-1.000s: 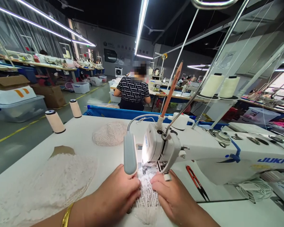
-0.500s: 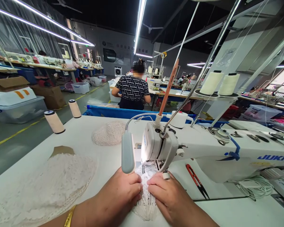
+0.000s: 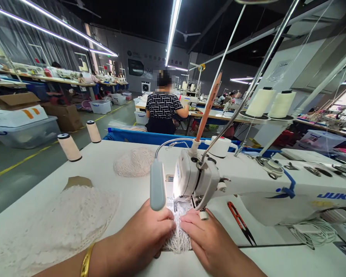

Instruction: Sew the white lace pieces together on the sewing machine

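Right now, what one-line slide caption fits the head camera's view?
Both hands, left and right, hold white lace at a lit sewing machine.

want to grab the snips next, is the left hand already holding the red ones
No, the red snips lie on the machine bed, while the left hand is on the white lace.

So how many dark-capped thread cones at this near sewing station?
4: a peach cone at the table's left edge, another behind it, and two cream ones side by side on the raised stand, right. The machine may hide more.
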The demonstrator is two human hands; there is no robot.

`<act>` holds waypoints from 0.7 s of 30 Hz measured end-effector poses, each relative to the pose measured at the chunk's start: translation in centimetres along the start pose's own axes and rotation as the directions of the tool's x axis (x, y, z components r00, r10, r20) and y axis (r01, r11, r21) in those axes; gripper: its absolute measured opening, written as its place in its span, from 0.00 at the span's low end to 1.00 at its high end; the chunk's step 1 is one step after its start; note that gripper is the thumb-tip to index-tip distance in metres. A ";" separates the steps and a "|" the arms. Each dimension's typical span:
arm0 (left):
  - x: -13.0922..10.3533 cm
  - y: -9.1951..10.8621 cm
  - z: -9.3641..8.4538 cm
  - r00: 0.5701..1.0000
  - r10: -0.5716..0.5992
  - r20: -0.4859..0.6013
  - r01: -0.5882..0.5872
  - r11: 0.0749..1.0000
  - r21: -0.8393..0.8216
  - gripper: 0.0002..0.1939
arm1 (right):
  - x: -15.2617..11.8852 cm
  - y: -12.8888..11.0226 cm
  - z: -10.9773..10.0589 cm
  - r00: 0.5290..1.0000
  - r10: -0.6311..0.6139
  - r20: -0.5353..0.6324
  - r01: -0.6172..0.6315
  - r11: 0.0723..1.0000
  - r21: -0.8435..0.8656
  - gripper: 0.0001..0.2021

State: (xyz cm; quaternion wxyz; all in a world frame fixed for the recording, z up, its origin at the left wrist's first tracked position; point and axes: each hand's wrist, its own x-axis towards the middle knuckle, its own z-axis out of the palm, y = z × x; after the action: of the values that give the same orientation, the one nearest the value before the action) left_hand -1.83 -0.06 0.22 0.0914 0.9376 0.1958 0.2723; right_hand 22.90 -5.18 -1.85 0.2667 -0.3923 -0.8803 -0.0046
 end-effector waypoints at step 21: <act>-0.2 0.0 0.7 0.994 0.108 -0.015 -0.107 0.993 0.047 0.14 | -0.6 0.5 0.8 0.998 -0.057 0.040 0.058 0.998 -0.012 0.17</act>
State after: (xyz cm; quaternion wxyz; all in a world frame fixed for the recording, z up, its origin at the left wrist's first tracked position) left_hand -1.56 -0.17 -0.47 0.0534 0.9463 0.1522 0.2804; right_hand 23.19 -5.09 -2.88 0.2462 -0.3686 -0.8963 -0.0103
